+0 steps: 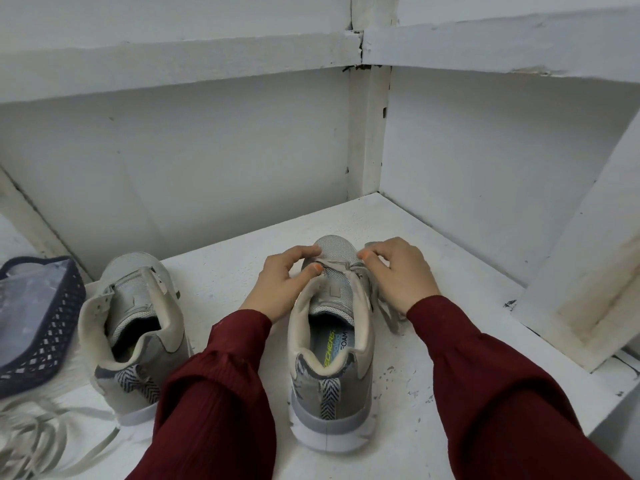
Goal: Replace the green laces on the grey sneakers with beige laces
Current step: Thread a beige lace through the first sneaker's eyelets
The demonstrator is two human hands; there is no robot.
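Relacing, mid-work

Sneakers: two, both grey, heels toward the camera, standing on a white shelf (450, 348) in a painted corner. Left sneaker (135, 327) stands apart to the left with no lace visible in its eyelets and its tongue pulled up. Right sneaker (329, 341) stands at centre, between the two arms.

Writing: the insole of the right sneaker reads "SKECHERS" in yellow-green; beside it, letters ending "FOAM". The rest of the print is hidden by the collar. No other legible text.

Hands: two, in dark red sleeves. Left hand (280, 282) has curled fingers, with thumb and forefinger pinching the beige lace (384, 306) at the eyelets nearest the toe. Right hand (398, 271) is also curled, its fingertips gripping the same lace on the opposite eyelet row. The lace's free length trails down the shoe's right side onto the shelf.

Other items: one dark blue basket (45, 323) at the left edge, holding a clear plastic bag. A tangle of pale loose laces (38, 434) lies at lower left; their number cannot be told.
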